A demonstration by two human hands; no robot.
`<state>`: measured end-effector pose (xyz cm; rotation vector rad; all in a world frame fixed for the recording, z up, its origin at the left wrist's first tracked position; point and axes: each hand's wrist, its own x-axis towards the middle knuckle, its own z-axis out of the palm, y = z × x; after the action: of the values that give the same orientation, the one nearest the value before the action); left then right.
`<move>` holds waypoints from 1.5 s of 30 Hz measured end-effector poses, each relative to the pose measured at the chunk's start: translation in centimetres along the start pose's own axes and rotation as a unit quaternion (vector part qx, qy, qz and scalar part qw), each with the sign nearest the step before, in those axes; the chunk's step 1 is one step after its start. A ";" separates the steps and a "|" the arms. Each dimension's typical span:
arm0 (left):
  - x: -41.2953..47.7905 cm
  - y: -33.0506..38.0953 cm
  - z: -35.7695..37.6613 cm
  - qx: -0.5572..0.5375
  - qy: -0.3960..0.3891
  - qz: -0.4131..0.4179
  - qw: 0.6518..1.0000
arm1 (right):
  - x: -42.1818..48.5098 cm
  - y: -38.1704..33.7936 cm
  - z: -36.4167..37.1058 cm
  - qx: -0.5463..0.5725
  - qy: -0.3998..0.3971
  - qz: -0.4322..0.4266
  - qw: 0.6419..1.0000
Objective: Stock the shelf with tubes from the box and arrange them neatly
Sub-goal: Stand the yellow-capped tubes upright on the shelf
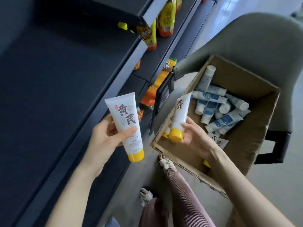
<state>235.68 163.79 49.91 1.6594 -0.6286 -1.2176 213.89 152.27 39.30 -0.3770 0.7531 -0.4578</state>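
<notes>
My left hand [105,136] grips a white tube with a yellow cap [126,123], held cap-down in front of the dark shelf [54,82]. My right hand [195,136] grips a second white yellow-capped tube [179,115] near its cap, over the near left corner of the cardboard box [255,122]. Inside the box lie several white-and-blue tubes [219,107] in a loose pile, and more yellow-capped tubes [218,138] sit partly hidden behind my right hand and wrist.
The box rests on a grey chair [262,46] to the right of the shelving. Yellow and orange snack bags [165,18] stand on the shelves further along. A lower shelf tier [157,63] runs beside the chair. My legs and slippered feet [165,163] are on the floor below.
</notes>
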 end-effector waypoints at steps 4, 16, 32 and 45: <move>-3.6 2.5 -2.8 0.002 0.024 0.042 0.999 | -2.5 -0.2 5.0 0.056 -0.044 -0.018 0.997; -16.4 9.4 -11.1 0.080 0.102 0.194 0.973 | -11.2 -0.9 20.6 -0.155 -0.194 -0.129 0.960; -30.1 13.1 -18.1 0.148 0.212 0.212 0.942 | -17.6 -1.0 37.7 -0.241 -0.430 -0.133 0.860; -33.7 11.3 -14.6 0.052 0.260 0.145 0.953 | -17.7 -2.4 42.9 -0.316 -0.540 -0.061 0.778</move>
<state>238.02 192.46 75.46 1.8031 -0.5798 -0.5112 232.96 166.49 79.26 -1.2004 -0.2951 -0.0277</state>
